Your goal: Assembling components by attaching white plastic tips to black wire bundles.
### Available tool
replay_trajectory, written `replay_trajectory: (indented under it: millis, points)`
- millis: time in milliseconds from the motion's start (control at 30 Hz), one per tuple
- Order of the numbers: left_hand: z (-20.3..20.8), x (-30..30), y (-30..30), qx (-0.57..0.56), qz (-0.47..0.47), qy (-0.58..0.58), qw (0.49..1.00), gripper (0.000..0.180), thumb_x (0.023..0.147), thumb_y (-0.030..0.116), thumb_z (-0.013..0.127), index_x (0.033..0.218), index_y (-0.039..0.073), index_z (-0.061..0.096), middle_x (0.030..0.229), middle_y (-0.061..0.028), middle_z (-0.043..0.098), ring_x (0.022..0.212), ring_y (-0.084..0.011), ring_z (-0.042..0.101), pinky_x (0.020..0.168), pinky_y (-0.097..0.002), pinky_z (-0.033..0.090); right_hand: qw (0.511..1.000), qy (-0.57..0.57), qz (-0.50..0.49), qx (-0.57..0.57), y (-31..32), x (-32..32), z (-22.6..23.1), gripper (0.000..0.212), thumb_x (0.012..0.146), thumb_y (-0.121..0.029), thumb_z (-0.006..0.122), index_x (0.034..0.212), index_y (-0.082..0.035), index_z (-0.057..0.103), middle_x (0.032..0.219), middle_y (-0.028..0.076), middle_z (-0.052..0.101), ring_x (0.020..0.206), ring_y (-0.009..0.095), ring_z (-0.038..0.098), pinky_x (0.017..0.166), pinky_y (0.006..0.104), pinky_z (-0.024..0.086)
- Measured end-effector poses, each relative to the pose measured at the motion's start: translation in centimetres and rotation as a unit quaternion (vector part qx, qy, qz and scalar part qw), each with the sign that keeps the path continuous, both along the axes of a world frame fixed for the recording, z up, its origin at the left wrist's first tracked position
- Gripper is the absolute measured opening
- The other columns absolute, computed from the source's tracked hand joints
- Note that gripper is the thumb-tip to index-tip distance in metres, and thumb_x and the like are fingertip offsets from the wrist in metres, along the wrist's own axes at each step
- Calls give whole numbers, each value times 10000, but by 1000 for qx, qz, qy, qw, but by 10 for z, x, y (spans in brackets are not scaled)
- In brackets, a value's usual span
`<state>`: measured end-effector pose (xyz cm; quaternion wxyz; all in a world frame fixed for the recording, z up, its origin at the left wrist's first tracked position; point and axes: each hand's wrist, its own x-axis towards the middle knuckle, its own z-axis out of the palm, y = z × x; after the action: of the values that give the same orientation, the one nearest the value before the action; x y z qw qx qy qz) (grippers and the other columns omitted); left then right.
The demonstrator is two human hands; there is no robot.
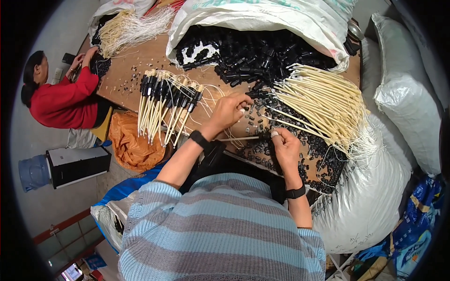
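My left hand [229,110] reaches forward over the wooden table [126,70], fingers curled at a small black plastic cap at the edge of a scatter of black caps [262,119]. My right hand [286,147] pinches the end of a cream stick [236,138] that lies across towards the left. A bundle of cream sticks without caps [323,100] fans out to the right. To the left lies a row of sticks fitted with black caps [166,100]. A white sack [262,28] spills many black caps [248,54] at the back.
Another person in a red top [63,98] works at the table's far left end, beside more cream sticks [131,25]. Large white sacks [408,93] stand on the right. An orange bag [131,143], a black box [77,164] and a blue water bottle [33,172] sit on the floor at left.
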<state>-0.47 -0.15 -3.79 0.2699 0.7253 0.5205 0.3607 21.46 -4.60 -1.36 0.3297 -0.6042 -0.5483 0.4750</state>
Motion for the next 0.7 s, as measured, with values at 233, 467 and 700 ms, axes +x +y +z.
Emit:
replay_trajectory:
  millis: [233, 467, 700]
  points:
    - [31, 59, -36, 110, -72, -31, 991, 322, 685, -75, 601, 953, 77, 694, 857, -61, 647, 764, -194, 617, 681, -321, 498, 998, 57, 19, 33, 8, -10, -24, 105, 873, -38, 589, 906, -16, 687, 589, -69, 494, 562, 30, 417, 493, 230, 334]
    - [39, 49, -39, -110, 35, -220, 969, 298, 732, -106, 613, 988, 30, 685, 849, -18, 654, 755, -104, 606, 653, -235, 485, 946, -183, 36, 265, 0, -13, 3, 76, 876, -70, 623, 929, -63, 677, 703, 101, 644, 550, 197, 612, 497, 303, 437]
    - [33, 46, -39, -236, 33, -314, 919, 209, 764, -81, 630, 958, -15, 672, 847, 3, 644, 731, -24, 565, 638, -163, 454, 909, -211, 50, 355, -7, -17, 7, 112, 855, -80, 652, 964, -79, 679, 723, 142, 630, 544, 254, 611, 495, 328, 445]
